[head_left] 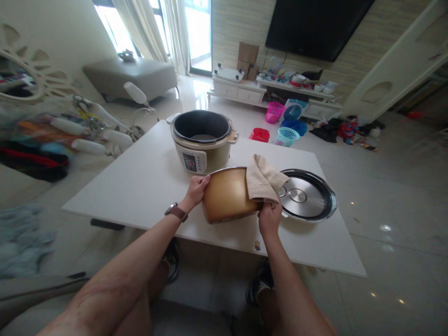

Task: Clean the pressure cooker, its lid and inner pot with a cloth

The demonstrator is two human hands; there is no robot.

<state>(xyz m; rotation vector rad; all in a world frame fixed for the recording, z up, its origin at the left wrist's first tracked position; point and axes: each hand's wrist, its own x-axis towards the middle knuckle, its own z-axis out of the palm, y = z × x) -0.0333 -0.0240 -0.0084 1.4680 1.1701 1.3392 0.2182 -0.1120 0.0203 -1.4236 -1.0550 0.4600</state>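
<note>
Tilted away from me above the table's near part is a golden inner pot (226, 193). My left hand (196, 189) grips its left rim, fingers closed around the edge. At the pot's right side, my right hand (270, 217) is closed on a beige cloth (262, 179), which drapes over the rim and outer wall. The pot's inside faces away and is hidden. Behind it stands the rice cooker body (210, 151), its top uncovered and its dark cavity showing. To the right, a round lid (306, 198) lies with its metal inner side up.
Everything sits on or above a white table (115, 186), with a small sticker (257, 245) near its front edge. Beyond it on the floor are a red stool (259, 135) and a light-blue basket (287, 136). A lamp-like white fixture (115, 137) stands left.
</note>
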